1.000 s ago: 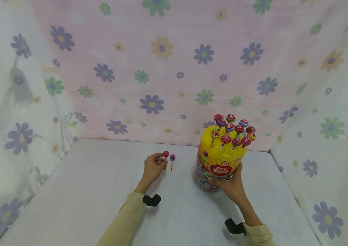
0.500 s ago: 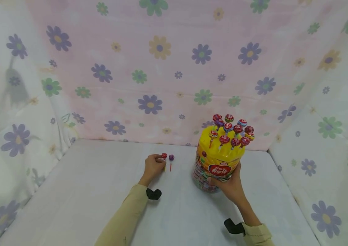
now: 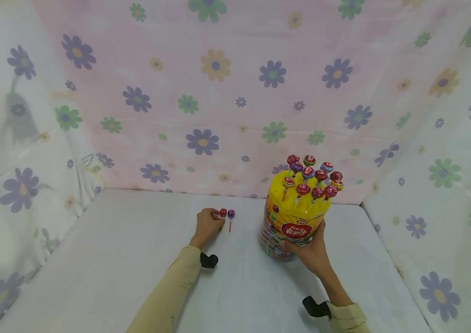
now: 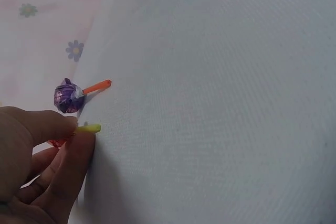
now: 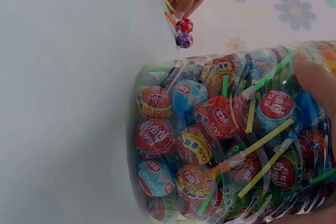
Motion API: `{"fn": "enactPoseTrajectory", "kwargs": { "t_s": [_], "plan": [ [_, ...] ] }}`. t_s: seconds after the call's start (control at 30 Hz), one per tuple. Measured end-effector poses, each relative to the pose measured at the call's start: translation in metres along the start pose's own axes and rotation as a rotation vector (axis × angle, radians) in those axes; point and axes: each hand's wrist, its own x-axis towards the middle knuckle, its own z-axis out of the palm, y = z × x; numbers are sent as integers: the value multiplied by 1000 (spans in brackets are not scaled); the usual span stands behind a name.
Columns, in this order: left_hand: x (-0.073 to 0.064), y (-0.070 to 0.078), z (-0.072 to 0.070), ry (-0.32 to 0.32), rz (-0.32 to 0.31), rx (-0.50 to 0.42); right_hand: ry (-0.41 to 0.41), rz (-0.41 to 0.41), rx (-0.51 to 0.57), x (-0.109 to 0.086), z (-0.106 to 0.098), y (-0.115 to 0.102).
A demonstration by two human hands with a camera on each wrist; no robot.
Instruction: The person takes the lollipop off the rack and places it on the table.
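Observation:
My left hand [image 3: 207, 225] pinches a red-wrapped lollipop [image 3: 223, 212] between thumb and fingers, low over the table. Its yellow stick [image 4: 90, 128] pokes out past the fingertips in the left wrist view, pointing toward me. Just to the right lies a purple-wrapped lollipop [image 3: 231, 213] with an orange stick, roughly parallel to the red one. My right hand [image 3: 313, 254] grips the lower side of a big clear jar [image 5: 226, 129] packed with wrapped lollipops, thumb across the front. Several lollipops [image 3: 303, 189] stand upright in the jar's yellow lid [image 3: 278, 189].
The white-covered table [image 3: 127, 259] is bounded at the back and sides by a flowered cloth [image 3: 235, 120]. The jar stands at the table's right half, tall beside the two loose lollipops. Black wrist straps [image 3: 209, 261] show on both arms.
My left hand has brought the red lollipop slightly down and closer to the purple one. The right hand and the jar have stayed in place; the head view has shifted slightly.

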Motion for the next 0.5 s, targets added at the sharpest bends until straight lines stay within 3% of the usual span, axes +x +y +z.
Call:
{"fn": "enactPoseTrajectory", "kwargs": {
  "t_s": [0.07,0.33,0.5],
  "plan": [
    [-2,0,-2,1,-7,2,-6,5,3,-2,1,-5],
    [-8,6,-11,-19,-43,29,7,-50,-11,4,2,13],
    [-13,19,-13,-29,1,13,20,-53,-11,5,1,16]
  ]
}}
